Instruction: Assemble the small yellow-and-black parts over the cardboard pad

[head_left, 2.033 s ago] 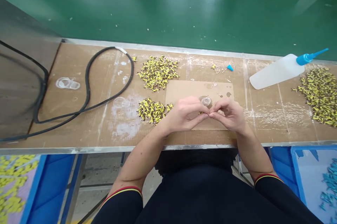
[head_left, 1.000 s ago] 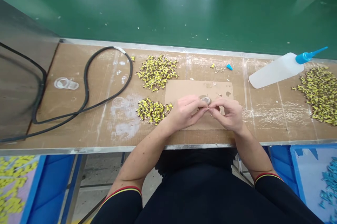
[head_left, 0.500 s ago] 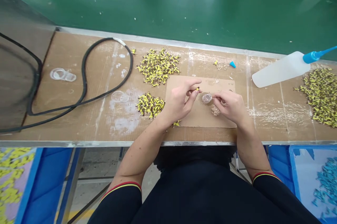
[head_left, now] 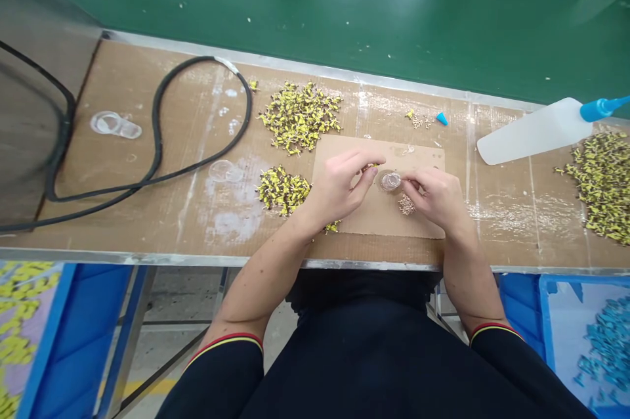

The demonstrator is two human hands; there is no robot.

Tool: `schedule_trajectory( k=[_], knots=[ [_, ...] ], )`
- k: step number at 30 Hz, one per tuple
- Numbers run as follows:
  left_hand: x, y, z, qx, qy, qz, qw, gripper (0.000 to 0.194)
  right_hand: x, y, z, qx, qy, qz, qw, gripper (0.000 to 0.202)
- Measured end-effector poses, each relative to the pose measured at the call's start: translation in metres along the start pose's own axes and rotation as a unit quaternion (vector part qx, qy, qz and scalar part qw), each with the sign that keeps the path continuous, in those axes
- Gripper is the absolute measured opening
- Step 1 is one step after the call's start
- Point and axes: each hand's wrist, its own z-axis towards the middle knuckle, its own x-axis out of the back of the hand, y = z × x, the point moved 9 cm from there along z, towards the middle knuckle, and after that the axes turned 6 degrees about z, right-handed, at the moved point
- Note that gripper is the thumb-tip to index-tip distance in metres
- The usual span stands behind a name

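Note:
My left hand pinches a small yellow-and-dark piece, mostly covered by the fingers, above a cardboard sheet. My right hand has thumb and forefinger pressed together at the right side of a small clear round dish; whether a tiny part sits between those fingertips I cannot make out. A little heap of tiny pale parts lies on the sheet beside the right fingers. Left of my left hand is a pile of yellow-and-dark pieces, with a larger pile behind it.
A white squeeze bottle with a blue nozzle lies at right, near another yellow heap. A blue cap sits at the back. A black cable loops across the left side. Blue bins stand below the table edge.
The camera view has shifted slightly. My left hand still pinches the yellow piece, which is now more hidden by the fingers. My right hand remains beside the dish.

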Motion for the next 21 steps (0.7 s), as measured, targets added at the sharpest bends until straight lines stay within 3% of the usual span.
schedule_trajectory(
  k=[21],
  knots=[
    [0.0007, 0.0014, 0.0015, -0.008, -0.007, -0.01, 1.0, 0.009, -0.0009, 0.0042, 0.0002, -0.025, -0.01, 0.021, 0.999, 0.022]
  ],
)
